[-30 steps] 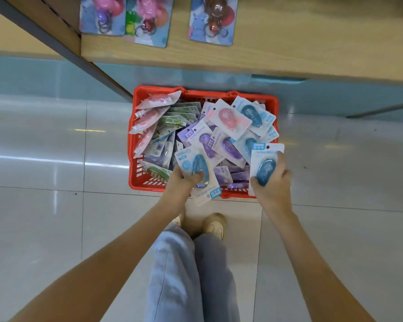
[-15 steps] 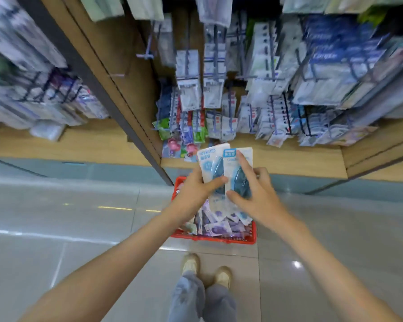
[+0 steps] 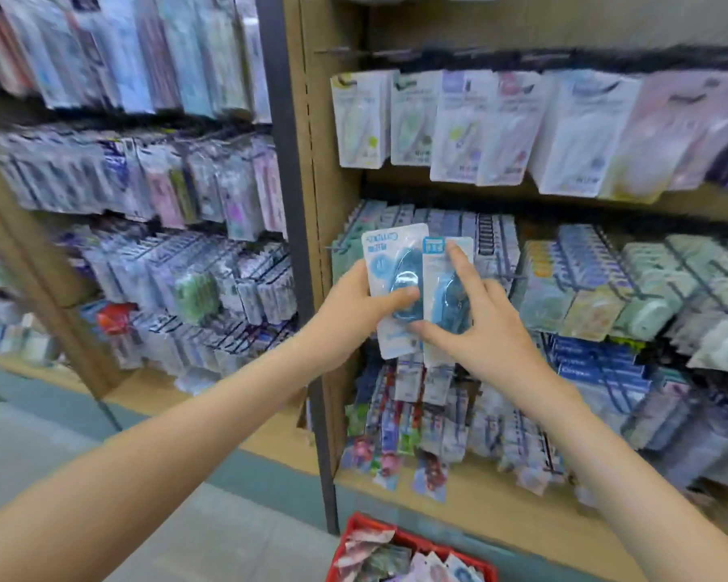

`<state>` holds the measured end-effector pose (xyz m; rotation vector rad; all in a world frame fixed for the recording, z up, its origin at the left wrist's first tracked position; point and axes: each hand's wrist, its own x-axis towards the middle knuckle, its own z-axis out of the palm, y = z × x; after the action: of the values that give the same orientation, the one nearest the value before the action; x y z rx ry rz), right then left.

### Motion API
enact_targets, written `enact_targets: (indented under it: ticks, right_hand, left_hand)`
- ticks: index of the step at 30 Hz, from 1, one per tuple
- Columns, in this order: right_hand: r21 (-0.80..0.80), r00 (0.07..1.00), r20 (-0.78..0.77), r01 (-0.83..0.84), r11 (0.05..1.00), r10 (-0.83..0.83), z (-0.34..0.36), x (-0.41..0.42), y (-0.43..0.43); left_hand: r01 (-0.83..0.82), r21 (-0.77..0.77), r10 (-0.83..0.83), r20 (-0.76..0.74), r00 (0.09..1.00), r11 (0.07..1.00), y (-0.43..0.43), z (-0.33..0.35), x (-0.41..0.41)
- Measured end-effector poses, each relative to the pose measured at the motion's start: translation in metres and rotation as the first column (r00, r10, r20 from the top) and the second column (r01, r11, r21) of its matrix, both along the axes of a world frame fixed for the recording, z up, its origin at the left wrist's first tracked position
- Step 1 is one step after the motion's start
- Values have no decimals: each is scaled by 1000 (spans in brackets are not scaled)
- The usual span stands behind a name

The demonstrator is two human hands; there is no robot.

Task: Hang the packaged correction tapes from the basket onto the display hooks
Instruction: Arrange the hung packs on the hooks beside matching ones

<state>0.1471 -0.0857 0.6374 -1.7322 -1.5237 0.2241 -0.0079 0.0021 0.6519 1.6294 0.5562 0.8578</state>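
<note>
Our left hand pinches one blue blister-packed correction tape, our right hand grips a second tape with spread fingers, near wire display hooks; neither hangs yet, and more lie in the red plastic basket.

Cut by bottom edge, contents blurred: red plastic basket of packets. Partly covered by fingers of right hand: right pale-blue carded correction tape. Blister crossed by thumb of left hand: left pale-blue carded correction tape. Print on both unreadable. Motion-blurred throughout: hanging packaged shelf stock at left
</note>
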Motion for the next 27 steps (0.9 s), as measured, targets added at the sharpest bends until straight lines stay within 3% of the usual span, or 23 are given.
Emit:
enact_targets:
  ticks: [5,9,16,27]
  right_hand:
    - [184,988,152,2,983,-31,82,9,28]
    - [363,944,288,47,931,-161,164,13,62]
    - [476,842,273,302,826,-465,272,29,145]
    - [572,655,265,484,663,-707,301,54,191]
  left_hand:
    - [-105,104,98,72,993,989,45,72,-22]
    - [-135,217,103,153,983,967,90,141,-31]
    - [-73,398,-20,225,974,914,167,236,-23]
    - [3,454,-152,292,944,891,223,267,30]
